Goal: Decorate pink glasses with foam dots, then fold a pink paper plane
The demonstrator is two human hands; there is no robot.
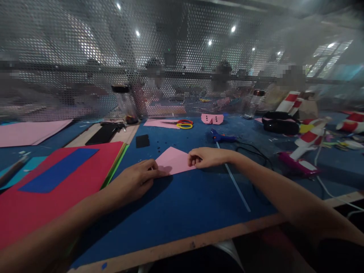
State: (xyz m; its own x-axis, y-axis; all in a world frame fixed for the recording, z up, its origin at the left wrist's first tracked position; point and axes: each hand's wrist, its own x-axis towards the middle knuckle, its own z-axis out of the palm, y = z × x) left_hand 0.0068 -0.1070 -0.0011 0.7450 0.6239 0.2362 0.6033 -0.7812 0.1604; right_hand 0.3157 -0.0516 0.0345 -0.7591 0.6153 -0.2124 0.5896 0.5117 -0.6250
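No readable txt, labels, brands or nos. anywhere; all surfaces plain or too blurred to read.

Blue-topped table (184,204) carries pink paper (173,161), red card (42,197), scissors (183,123), glue gun (222,136).

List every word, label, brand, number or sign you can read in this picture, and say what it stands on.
None can be read. The pink paper that the left hand and right hand hold is plain. The red sheet, the glue gun and the jar show no legible print; any label on the bottle is too blurred to read.
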